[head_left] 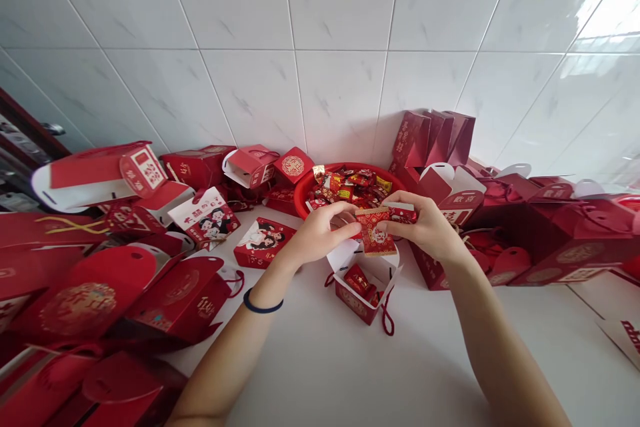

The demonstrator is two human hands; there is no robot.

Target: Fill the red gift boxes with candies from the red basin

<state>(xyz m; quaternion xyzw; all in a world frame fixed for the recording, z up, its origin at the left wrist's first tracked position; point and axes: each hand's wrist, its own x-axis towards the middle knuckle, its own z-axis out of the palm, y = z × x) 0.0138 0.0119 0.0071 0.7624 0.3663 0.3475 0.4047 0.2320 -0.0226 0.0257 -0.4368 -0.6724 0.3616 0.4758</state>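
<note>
My left hand [327, 230] and my right hand [423, 223] are raised over an open red gift box [356, 303] with white inner flaps. Between them is a red and gold candy packet [376, 232]. My right thumb presses on the packet, and a second small red packet [401, 213] shows in the same hand. The left fingers are closed at the packet's left edge, with a bit of red at their tips. Red wrapped sweets [359, 278] lie inside the open box. Just behind my hands stands a red basin [301, 199] holding many wrapped sweets.
Red gift boxes [187, 293] crowd the left side, and a couple-printed box [264, 242] lies left of my hands. More open boxes [575, 233] fill the right. Tall red boxes [433, 140] lean near the tiled wall [340, 7]. The white table [350, 373] runs in front.
</note>
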